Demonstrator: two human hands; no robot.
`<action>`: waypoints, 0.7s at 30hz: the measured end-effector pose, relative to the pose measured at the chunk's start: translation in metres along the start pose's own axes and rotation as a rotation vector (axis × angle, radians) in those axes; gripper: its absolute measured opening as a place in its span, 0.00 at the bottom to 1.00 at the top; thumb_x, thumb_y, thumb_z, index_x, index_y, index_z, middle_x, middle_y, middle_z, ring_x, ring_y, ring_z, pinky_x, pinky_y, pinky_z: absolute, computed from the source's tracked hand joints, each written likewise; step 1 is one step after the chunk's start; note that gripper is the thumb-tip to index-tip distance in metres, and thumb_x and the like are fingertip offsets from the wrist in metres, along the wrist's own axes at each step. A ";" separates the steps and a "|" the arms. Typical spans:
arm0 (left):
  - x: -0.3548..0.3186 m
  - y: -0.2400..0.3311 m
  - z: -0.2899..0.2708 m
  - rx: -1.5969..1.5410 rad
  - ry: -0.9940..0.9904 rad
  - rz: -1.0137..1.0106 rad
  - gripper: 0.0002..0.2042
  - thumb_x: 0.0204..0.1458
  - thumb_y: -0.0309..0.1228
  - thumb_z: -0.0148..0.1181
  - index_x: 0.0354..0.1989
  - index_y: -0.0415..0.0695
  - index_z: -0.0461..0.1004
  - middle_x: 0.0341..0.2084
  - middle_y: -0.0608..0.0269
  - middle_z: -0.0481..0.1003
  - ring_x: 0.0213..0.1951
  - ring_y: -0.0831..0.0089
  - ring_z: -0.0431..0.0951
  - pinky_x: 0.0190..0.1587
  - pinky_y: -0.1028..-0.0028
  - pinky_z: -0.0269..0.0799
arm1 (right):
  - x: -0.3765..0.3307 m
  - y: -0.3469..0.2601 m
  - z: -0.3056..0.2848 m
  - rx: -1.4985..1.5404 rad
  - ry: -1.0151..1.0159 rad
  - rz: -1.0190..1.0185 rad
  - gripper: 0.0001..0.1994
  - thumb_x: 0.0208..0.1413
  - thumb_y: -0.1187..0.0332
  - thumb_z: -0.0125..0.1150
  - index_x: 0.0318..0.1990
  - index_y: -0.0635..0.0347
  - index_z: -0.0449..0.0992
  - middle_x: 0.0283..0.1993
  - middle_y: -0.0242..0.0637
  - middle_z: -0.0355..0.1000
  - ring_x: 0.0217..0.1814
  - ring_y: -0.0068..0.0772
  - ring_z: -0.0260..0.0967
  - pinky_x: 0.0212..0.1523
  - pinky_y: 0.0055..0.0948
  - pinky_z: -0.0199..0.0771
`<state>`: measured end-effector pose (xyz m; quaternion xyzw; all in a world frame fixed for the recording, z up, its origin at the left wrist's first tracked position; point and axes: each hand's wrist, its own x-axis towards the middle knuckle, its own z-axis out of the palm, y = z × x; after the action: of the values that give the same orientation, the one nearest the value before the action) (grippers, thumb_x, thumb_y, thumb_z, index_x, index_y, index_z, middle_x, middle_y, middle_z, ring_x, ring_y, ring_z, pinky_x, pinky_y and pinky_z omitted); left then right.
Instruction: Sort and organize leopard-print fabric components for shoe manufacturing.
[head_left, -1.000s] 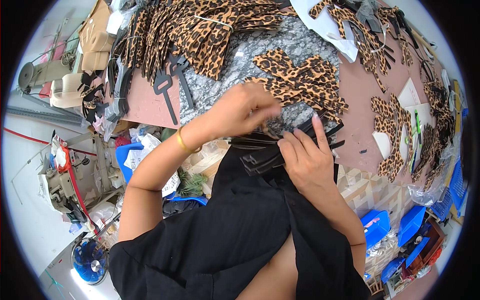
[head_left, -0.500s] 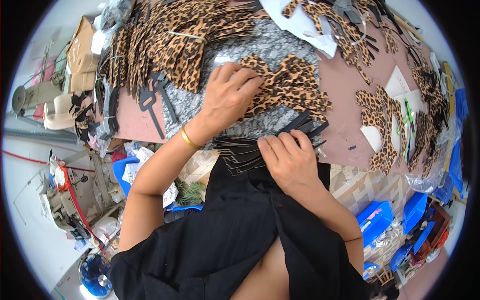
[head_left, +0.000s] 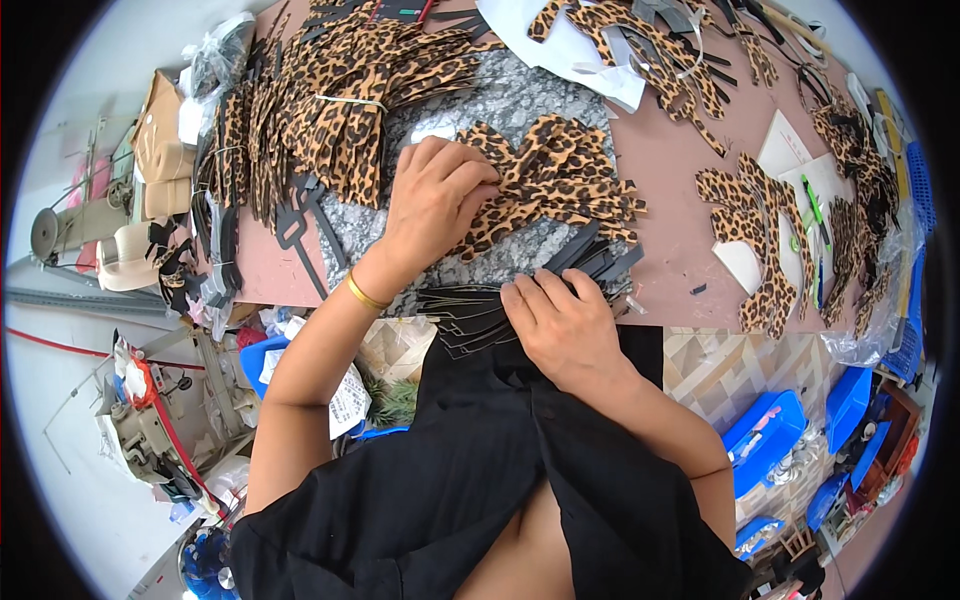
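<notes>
My left hand is closed, its curled fingertips at the left side of a loose pile of leopard-print strips and pinching the edge of one piece. The pile lies fanned on a grey marbled slab. At the table's near edge, my right hand is wrapped over a fanned bundle of black strips with pale edges. The bundle's left ends overhang the edge above my lap, while dark ends stick out beyond my right fingers. My palm hides the bundle's middle.
A large leopard-print bundle, tied with a pale band, lies at the far left. Dark slotted straps lie beside it. More leopard-print pieces and white paper are to the right. Blue bins stand on the floor.
The whole view has shifted slightly. Both hands keep nearly the same places, the left at the leopard-print pile and the right on the black strips. My left fingers have bent a little differently.
</notes>
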<state>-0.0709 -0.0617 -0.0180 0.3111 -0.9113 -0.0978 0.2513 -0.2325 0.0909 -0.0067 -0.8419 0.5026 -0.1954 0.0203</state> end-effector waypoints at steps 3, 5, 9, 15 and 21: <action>0.000 0.000 -0.003 -0.004 -0.024 -0.007 0.08 0.43 0.26 0.68 0.32 0.46 0.76 0.35 0.69 0.76 0.41 0.66 0.71 0.45 0.66 0.63 | 0.000 0.000 0.000 0.001 0.004 -0.003 0.13 0.46 0.69 0.56 0.39 0.66 0.76 0.38 0.41 0.75 0.42 0.34 0.70 0.43 0.31 0.67; 0.000 0.001 -0.002 -0.004 -0.025 0.001 0.08 0.43 0.26 0.67 0.31 0.46 0.76 0.36 0.69 0.76 0.41 0.67 0.71 0.45 0.66 0.63 | 0.000 0.000 0.001 -0.001 0.004 -0.001 0.13 0.46 0.69 0.56 0.39 0.66 0.76 0.38 0.41 0.75 0.42 0.34 0.71 0.42 0.31 0.67; 0.001 0.015 -0.011 0.008 0.077 0.081 0.06 0.42 0.26 0.66 0.28 0.47 0.75 0.30 0.68 0.74 0.37 0.66 0.71 0.41 0.68 0.63 | -0.001 -0.001 -0.008 0.011 0.019 -0.035 0.12 0.46 0.69 0.57 0.38 0.66 0.76 0.39 0.40 0.75 0.38 0.31 0.69 0.35 0.27 0.65; -0.009 0.051 -0.046 -0.355 -0.317 0.003 0.08 0.39 0.21 0.66 0.29 0.42 0.77 0.25 0.60 0.75 0.30 0.62 0.73 0.34 0.67 0.69 | 0.010 0.003 -0.041 0.077 0.097 -0.050 0.05 0.46 0.73 0.63 0.29 0.66 0.78 0.51 0.42 0.73 0.29 0.26 0.64 0.24 0.22 0.59; -0.013 0.056 -0.064 -0.605 -0.442 -0.223 0.08 0.45 0.21 0.67 0.33 0.39 0.76 0.26 0.59 0.78 0.32 0.67 0.79 0.36 0.71 0.74 | 0.005 -0.001 -0.041 0.111 0.076 0.049 0.09 0.45 0.73 0.59 0.35 0.66 0.76 0.52 0.43 0.72 0.29 0.24 0.65 0.25 0.21 0.61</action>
<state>-0.0580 -0.0112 0.0508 0.2913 -0.8340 -0.4537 0.1172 -0.2435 0.0937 0.0333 -0.8190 0.5116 -0.2543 0.0526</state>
